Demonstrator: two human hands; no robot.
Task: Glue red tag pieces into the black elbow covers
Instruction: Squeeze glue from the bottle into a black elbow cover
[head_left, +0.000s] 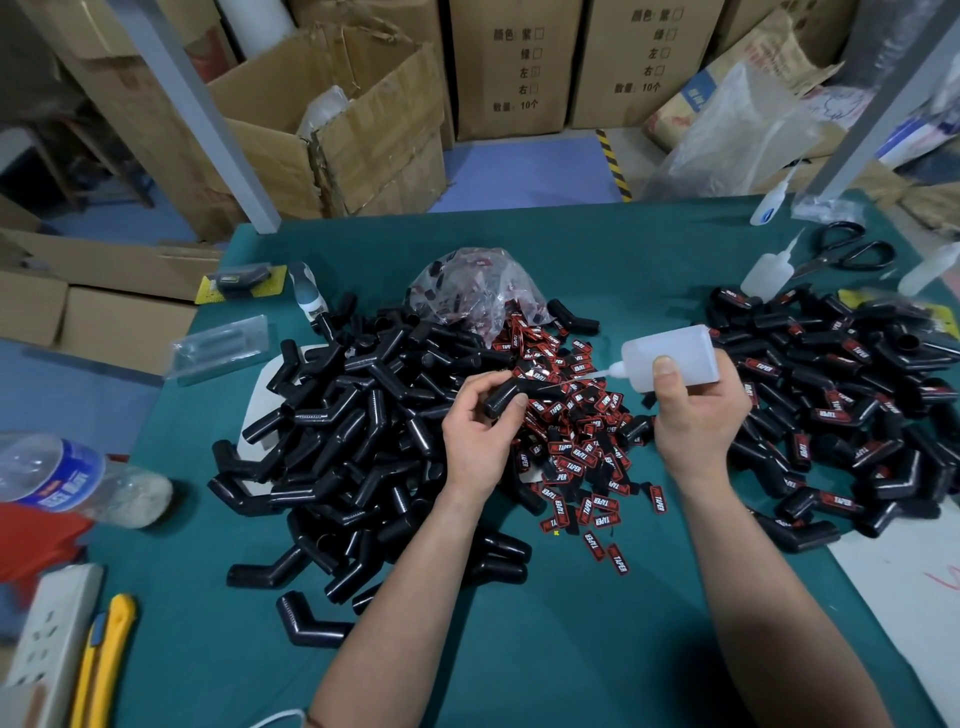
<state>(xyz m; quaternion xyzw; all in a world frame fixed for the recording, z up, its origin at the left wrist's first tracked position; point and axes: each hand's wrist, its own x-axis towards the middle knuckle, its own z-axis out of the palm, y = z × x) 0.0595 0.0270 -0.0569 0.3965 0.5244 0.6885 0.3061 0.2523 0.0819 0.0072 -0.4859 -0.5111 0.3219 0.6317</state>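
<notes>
Hands: two are seen, both above the middle of the green table.
Left hand: one black elbow cover is gripped, with fingers and thumb curled round it.
Right hand: one glue bottle is gripped, with the thumb pressed on its front.
Held cover, where: it is held just above the heap of red tags, between the two piles.
Held cover, direction: its long side runs left to right, nearly flat. The left end is a bit lower, and the right leg is pointed at the bottle's tip.
Held bottle, direction: it is laid on its side, with the thin tip pointed left at the cover. Whether the tip touches cannot be told.
Piles of covers: two are seen. The left pile is plain black. In the right pile red tags are seen on many covers. The covers are too many to count.
Plastic bag: one is seen behind the tag heap, with tags inside.
Other glue bottles: three are stood at the far right, the nearest just behind the right pile.
Scissors: one pair is laid near them.
Water bottle: one is laid on its side at the left edge.
</notes>
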